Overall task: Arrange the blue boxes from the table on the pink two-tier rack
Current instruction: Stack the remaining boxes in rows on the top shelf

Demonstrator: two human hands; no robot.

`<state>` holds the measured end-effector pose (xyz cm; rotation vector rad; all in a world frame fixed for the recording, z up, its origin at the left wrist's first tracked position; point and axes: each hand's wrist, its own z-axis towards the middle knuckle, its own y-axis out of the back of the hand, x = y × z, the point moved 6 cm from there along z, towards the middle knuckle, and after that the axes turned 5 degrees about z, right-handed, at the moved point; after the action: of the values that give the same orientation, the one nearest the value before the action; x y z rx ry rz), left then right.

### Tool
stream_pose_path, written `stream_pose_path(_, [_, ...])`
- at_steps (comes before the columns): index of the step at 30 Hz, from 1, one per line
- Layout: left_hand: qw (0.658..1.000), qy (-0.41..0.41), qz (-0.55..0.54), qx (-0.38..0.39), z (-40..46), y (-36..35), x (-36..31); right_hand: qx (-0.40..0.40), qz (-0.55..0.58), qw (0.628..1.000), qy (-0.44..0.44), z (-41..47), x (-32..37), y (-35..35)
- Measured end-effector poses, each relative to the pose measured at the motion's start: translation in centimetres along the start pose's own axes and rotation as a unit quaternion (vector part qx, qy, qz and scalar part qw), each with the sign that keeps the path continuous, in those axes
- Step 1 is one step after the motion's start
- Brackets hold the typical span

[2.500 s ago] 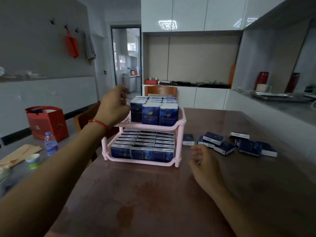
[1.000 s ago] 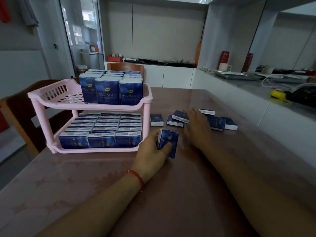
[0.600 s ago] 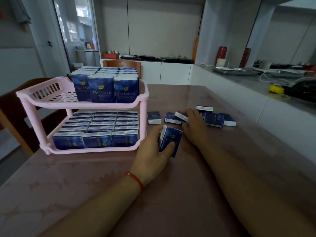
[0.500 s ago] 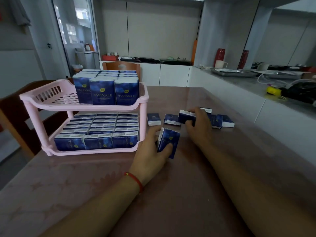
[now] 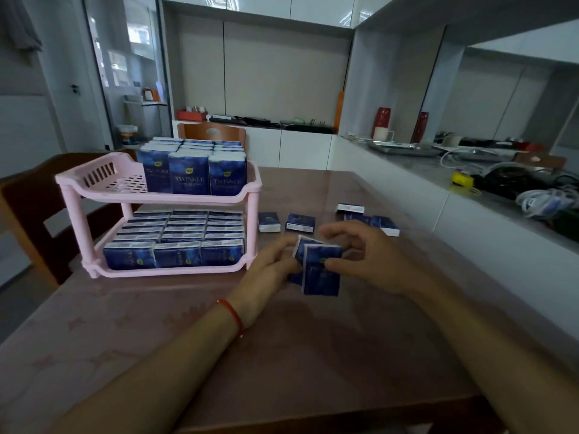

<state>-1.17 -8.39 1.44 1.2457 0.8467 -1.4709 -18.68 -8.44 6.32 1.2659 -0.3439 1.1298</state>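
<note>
Gathering step: left hand [image 5: 272,264] and right hand [image 5: 369,261] grip upright blue boxes [image 5: 321,270] with curled fingers; next, carry them left to the pink rack [image 5: 94,195].

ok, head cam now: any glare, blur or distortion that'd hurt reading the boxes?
Head view: wide-angle bending curves the cabinets and counter at the edges. Ceiling-light glare on the upper cabinets and a sheen on the table. Dim overall; TWINKLE print readable on the rack's top boxes, soft on the boxes held between both hands.
</note>
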Motion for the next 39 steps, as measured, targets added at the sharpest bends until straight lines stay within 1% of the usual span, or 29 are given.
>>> stream_pose_path(3, [0.996,-0.029,0.070,0.038,-1.0,0.4,-1.3,-0.017,-0.032,0.999,0.013,-0.2,1.5,-0.6])
stream_pose_path(5, [0.989,-0.049,0.129,0.045,-2.0,1.4,-2.3,-0.013,-0.031,0.999,0.013,-0.3,2.6,-1.2])
stream_pose_path(7, [0.982,-0.064,0.173,0.041,-3.3,2.5,-3.1,0.009,-0.010,1.000,0.013,-0.3,3.6,-2.4])
stream_pose_path(10, [0.978,-0.080,0.190,0.007,-5.4,4.8,-4.0,0.048,0.022,0.998,0.021,0.0,5.5,-4.7])
stream_pose_path(12, [0.977,-0.083,0.195,-0.020,-6.7,6.3,-4.6,0.052,0.044,0.996,0.049,0.4,6.9,-6.0])
stream_pose_path(14, [0.973,-0.089,0.211,-0.041,-7.8,7.9,-5.4,0.051,0.037,0.996,0.065,1.0,8.1,-7.1])
stream_pose_path(17, [0.954,-0.120,0.266,-0.070,-9.2,10.1,-7.3,0.058,0.059,0.993,0.086,1.7,9.8,-8.9])
stream_pose_path(20, [0.943,-0.134,0.294,-0.074,-9.6,12.5,-9.7,0.046,0.079,0.989,0.118,2.4,11.6,-9.9])
stream_pose_path(22, [0.948,-0.124,0.276,-0.100,-9.3,14.9,-11.4,0.022,0.090,0.987,0.131,2.9,12.3,-9.8])
stream_pose_path(24, [0.941,-0.129,0.276,-0.146,-8.8,17.7,-13.3,-0.013,0.111,0.985,0.131,3.3,11.9,-9.4])
stream_pose_path(26, [0.922,-0.135,0.313,-0.182,-7.9,20.4,-14.9,-0.055,0.119,0.985,0.109,3.7,10.3,-8.8])
stream_pose_path(27, [0.918,-0.128,0.326,-0.188,-7.3,21.6,-15.5,-0.071,0.124,0.985,0.092,3.9,9.2,-8.7])
stream_pose_path(29, [0.922,-0.104,0.326,-0.182,-5.9,23.6,-15.7,-0.105,0.127,0.984,0.061,3.8,6.5,-8.9])
stream_pose_path(32, [0.922,-0.069,0.339,-0.175,-4.1,25.0,-15.2,-0.173,0.080,0.981,0.022,2.7,2.8,-9.5])
stream_pose_path(34, [0.917,-0.055,0.359,-0.166,-3.2,25.1,-14.8,-0.183,0.040,0.982,0.012,2.0,1.5,-9.8])
stream_pose_path(36, [0.920,-0.036,0.357,-0.155,-2.4,25.0,-14.5,-0.170,0.008,0.985,0.016,1.9,0.8,-10.0])
stream_pose_path(38, [0.921,-0.019,0.360,-0.146,-1.9,25.0,-13.8,-0.162,0.005,0.987,0.012,1.9,0.5,-10.2])
stream_pose_path(39, [0.915,-0.015,0.377,-0.144,-1.7,25.0,-13.4,-0.163,0.013,0.987,0.005,1.9,0.4,-10.2])
